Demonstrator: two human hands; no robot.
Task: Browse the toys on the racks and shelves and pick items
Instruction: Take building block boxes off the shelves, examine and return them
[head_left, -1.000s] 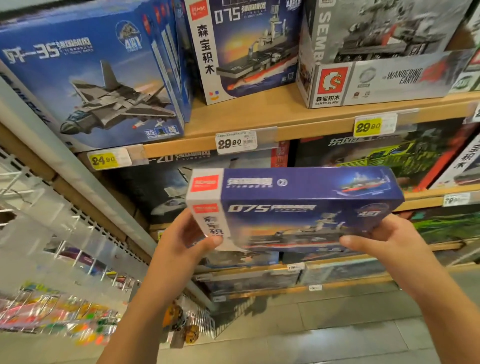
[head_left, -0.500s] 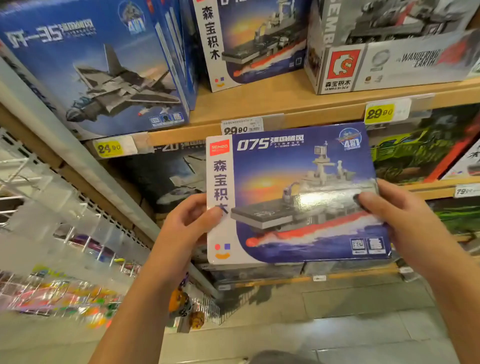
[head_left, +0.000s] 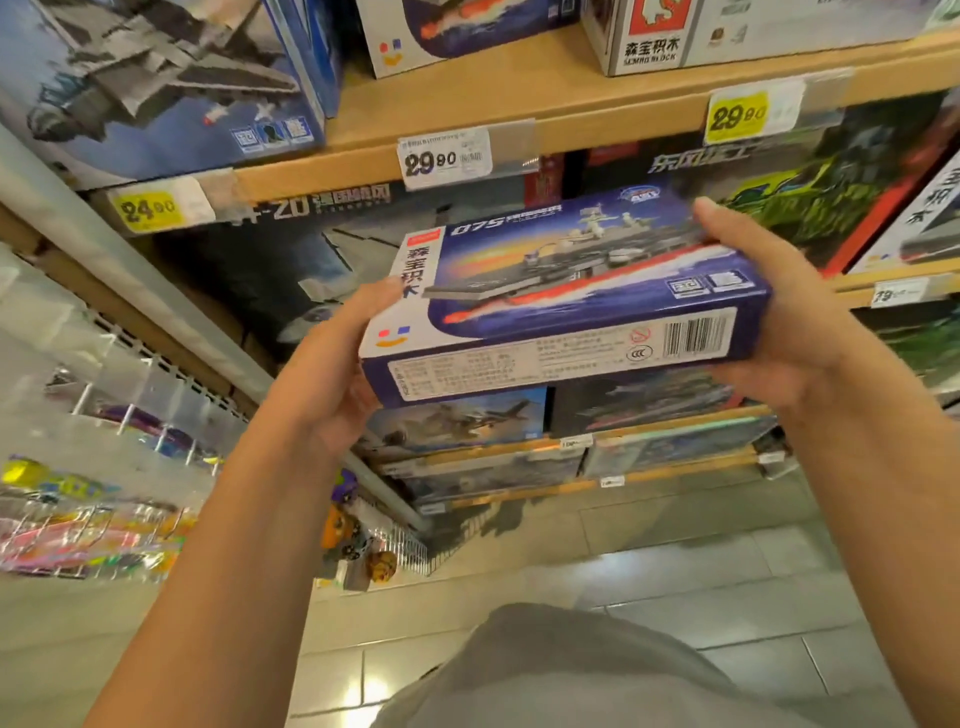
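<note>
Head view showed the warship box (head_left: 566, 296) held in the air before the wooden shelf (head_left: 519, 98), its long axis running left to right and its barcode edge tipped toward the person. The left hand (head_left: 332, 374) gripped the left end, the right hand (head_left: 774, 312) clasped the right end, equally near.

Held ship box (head_left: 566, 296): "075" top of front face, red brand tab at the top-left corner unreadable, white side strip reads 森宝积木; bottom edge carries a barcode and a CCC mark, fine print too small. Shelf-edge tags: yellow tag (head_left: 148, 209) "24.90", white tag (head_left: 445, 158) "29.90", second yellow tag (head_left: 737, 117) "29.90". Dark box (head_left: 291, 260) behind: "-20". Upper-shelf box (head_left: 649, 39): 森宝积木, "SEMBO BLOCK".
</note>
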